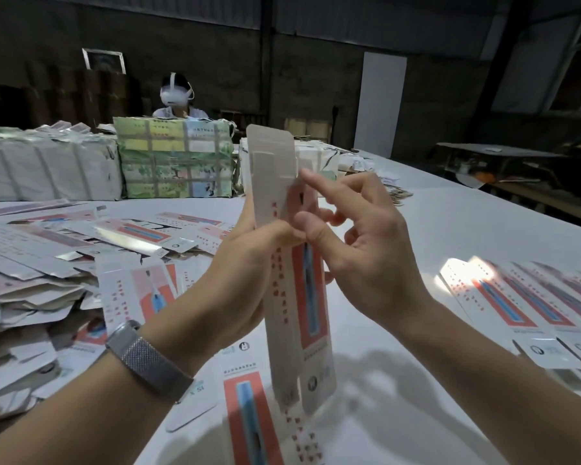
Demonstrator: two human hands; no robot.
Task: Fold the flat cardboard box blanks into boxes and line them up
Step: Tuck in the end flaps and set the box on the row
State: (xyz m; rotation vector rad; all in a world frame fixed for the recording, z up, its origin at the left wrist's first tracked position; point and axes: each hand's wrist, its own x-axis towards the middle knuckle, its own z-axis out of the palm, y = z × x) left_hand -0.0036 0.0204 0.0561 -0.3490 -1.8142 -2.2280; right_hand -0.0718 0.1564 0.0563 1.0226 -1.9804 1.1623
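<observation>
I hold a long narrow box blank (299, 297) upright over the white table (433, 223). It is white with a red panel, a blue pen picture and red lettering. My left hand (245, 270) grips its middle from the left, thumb across the front. My right hand (356, 239) touches its right edge, index finger up against the top flap and thumb on the front. A heap of flat blanks (47, 263) lies at the left. A row of folded boxes (534, 303) lies side by side at the right. Another blank (249, 407) lies flat below my hands.
Wrapped bundles (175, 159) stand in a line across the back of the table. A person with a white headset (176, 95) sits behind them. A dark bench (500, 159) with clutter stands at the far right beyond the table edge.
</observation>
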